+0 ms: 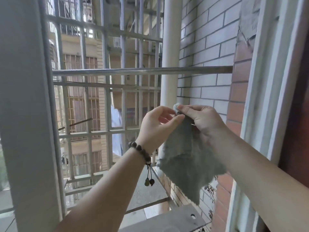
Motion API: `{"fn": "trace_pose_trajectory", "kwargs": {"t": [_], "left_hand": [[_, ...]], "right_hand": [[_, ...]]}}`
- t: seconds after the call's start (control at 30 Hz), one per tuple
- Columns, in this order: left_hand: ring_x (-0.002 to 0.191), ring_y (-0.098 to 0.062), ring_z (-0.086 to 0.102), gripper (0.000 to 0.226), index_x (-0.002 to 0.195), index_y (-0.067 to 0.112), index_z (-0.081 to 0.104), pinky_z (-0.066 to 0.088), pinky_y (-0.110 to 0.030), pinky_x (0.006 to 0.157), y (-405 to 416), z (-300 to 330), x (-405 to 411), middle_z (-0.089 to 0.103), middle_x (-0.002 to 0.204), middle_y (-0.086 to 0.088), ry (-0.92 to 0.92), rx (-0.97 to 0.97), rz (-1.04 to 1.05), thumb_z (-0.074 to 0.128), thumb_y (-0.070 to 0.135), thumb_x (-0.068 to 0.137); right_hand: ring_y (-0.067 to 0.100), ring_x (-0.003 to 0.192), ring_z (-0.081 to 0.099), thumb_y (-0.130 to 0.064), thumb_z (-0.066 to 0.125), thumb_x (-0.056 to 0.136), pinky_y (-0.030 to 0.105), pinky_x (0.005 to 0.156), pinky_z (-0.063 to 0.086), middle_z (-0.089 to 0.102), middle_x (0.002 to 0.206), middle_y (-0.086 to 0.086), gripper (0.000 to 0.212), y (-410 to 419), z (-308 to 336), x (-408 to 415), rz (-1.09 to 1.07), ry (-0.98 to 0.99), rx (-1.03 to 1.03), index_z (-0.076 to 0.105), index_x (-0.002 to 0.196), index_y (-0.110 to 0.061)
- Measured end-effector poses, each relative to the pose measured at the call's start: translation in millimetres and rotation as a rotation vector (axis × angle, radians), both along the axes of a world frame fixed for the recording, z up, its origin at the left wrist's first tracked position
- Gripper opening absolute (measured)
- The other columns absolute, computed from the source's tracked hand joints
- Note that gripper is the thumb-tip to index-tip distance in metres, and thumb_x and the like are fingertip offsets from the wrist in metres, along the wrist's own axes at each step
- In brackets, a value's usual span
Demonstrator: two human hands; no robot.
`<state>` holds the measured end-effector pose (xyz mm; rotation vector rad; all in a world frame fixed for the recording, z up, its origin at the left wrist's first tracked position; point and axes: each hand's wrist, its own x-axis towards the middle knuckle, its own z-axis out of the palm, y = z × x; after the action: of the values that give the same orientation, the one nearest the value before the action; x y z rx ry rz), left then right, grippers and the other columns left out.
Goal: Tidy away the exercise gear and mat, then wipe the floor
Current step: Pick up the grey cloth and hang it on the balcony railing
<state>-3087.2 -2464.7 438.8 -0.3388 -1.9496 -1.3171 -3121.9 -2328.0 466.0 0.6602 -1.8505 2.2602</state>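
- Open window looking out through a metal security grille (103, 81) to neighbouring apartment blocks; grey-tiled outer wall (204, 52) on the right, with red brick at its edge, white drainpipe (170, 64) running down beside it.
- Horizontal metal rail (133, 71) crosses the opening above the hands; looks like a drying bar, judgement only.
- Both arms reach out past the window frame (260, 97).
- Grey cloth (189, 156) hangs in the air outside the window, below the rail, not touching it; top corner bunched up, rest drooping loose with ragged edges.
- Right hand (204, 119): thumb and forefinger pinched on the cloth's top corner, other fingers curled behind the fabric. Carries the weight.
- Left hand (158, 126): fingers curled loosely, thumb tip touching the cloth just below the pinched corner; looks like a light pinch, though the contact is partly hidden.
- Beaded bracelet (140, 151) with a tassel on the left wrist.
- Metal plate (175, 220) with a hole sits at the bottom of the view, under the cloth, well apart from it.
- Step, as judged: the wiping-cloth stage, either fetching it for the floor or airing it out afterwards; cannot tell which. No mat or exercise gear in view.
- Next move likely needs the left hand to find a second corner, spread the cloth flat, then either drape it over the rail or bring it inside.
- Risk: a single-corner hold over the open grille, so a slip could drop it.
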Motion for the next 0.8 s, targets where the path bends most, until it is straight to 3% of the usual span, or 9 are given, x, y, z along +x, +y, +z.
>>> {"fn": "trace_pose_trajectory", "kwargs": {"t": [0.1,0.23,0.43,0.53,0.67,0.8], "left_hand": [[0.068,-0.004,0.06,0.023,0.084,0.018,0.067,0.054,-0.021,0.069,3.3,2.4,-2.9,0.067,0.076,0.007,0.018,-0.031,0.064,0.078,0.037,0.076],[0.071,-0.011,0.066,0.013,0.081,0.014,0.072,0.059,-0.036,0.075,0.9,8.8,-6.7,0.071,0.075,0.0,-0.041,0.005,-0.007,0.073,0.027,0.084],[0.075,-0.009,0.071,0.015,0.084,0.009,0.075,0.059,-0.029,0.076,-2.9,26.3,-7.8,0.075,0.078,-0.002,-0.248,0.05,-0.157,0.071,0.024,0.085],[0.081,-0.015,0.072,0.016,0.089,0.005,0.074,0.057,-0.033,0.081,-9.5,37.7,-6.8,0.075,0.083,-0.006,-0.365,0.094,-0.255,0.072,0.02,0.084],[0.082,-0.018,0.073,0.015,0.089,0.003,0.072,0.057,-0.036,0.083,-17.9,50.3,-6.7,0.075,0.086,-0.009,-0.382,0.143,-0.276,0.072,0.017,0.083],[0.084,-0.024,0.073,0.018,0.091,-0.001,0.071,0.059,-0.036,0.079,-15.9,53.5,-8.1,0.074,0.088,-0.015,-0.364,0.246,-0.335,0.072,0.014,0.082]], "right_hand": [[0.013,0.06,0.066,-0.017,0.071,0.084,0.023,0.055,0.053,0.071,0.075,0.012,0.017,1.2,-3.6,5.6,0.05,-0.001,-0.022,0.074,0.084,0.0],[0.016,0.064,0.065,-0.018,0.069,0.085,0.02,0.053,0.05,0.07,0.077,0.013,0.018,4.1,-5.2,2.9,-0.011,0.039,0.05,0.074,0.085,-0.002],[0.021,0.065,0.068,-0.015,0.06,0.092,0.028,0.059,0.055,0.071,0.077,0.016,0.02,7.8,-0.8,-7.1,-0.079,0.13,0.153,0.071,0.086,0.001],[0.023,0.066,0.067,-0.018,0.058,0.094,0.032,0.061,0.057,0.071,0.078,0.016,0.021,9.1,4.3,-10.2,-0.193,0.281,0.326,0.072,0.085,-0.005],[0.024,0.063,0.066,-0.018,0.056,0.096,0.039,0.068,0.058,0.07,0.069,0.012,0.024,11.1,14.6,-12.4,-0.256,0.391,0.45,0.069,0.082,-0.003],[0.018,0.072,0.069,-0.041,0.065,0.083,0.038,0.069,0.059,0.072,0.08,0.01,0.039,9.3,18.3,-12.7,-0.108,0.313,0.426,0.069,0.088,-0.003]]}}
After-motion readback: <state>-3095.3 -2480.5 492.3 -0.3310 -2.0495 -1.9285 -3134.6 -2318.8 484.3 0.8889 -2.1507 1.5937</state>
